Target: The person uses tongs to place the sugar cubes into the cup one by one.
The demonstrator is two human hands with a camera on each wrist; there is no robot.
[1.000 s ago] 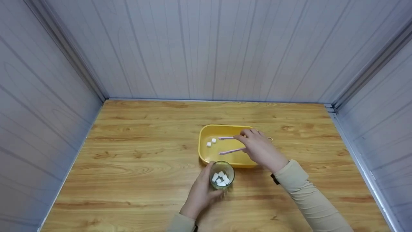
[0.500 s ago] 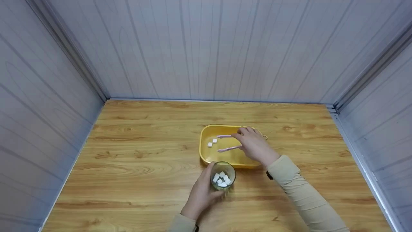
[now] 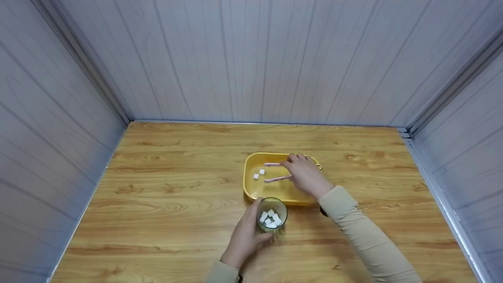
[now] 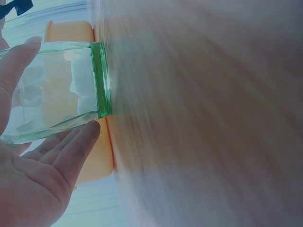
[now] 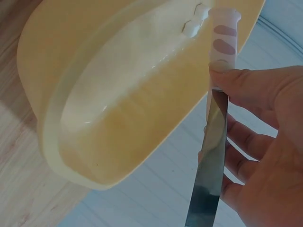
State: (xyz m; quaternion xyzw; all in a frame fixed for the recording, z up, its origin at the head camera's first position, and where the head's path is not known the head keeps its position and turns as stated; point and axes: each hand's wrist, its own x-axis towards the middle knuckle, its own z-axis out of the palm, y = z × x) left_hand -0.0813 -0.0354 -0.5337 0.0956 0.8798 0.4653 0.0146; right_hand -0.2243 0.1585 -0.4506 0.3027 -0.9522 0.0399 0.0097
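Observation:
My left hand grips a clear greenish drinking glass from its left side, the thumb and fingers around its wall. Several white cubes lie in the bottom of the glass. With my right hand I hold a pair of tongs, a metal band with pinkish patterned tips. The tongs' two tips stand apart over a yellow tray, with nothing between them. Two white cubes rest on the tray floor near its left end, just left of the tips.
The wood-grain table carries the tray behind the glass. A pale panelled wall rises along the table's back edge, with further panels on the left and right. A small loop shows at the tray's right end, beside my right hand.
My right hand has moved left with the tongs, and their tips have come nearer to the two cubes in the tray. The left hand and the glass have stayed in place.

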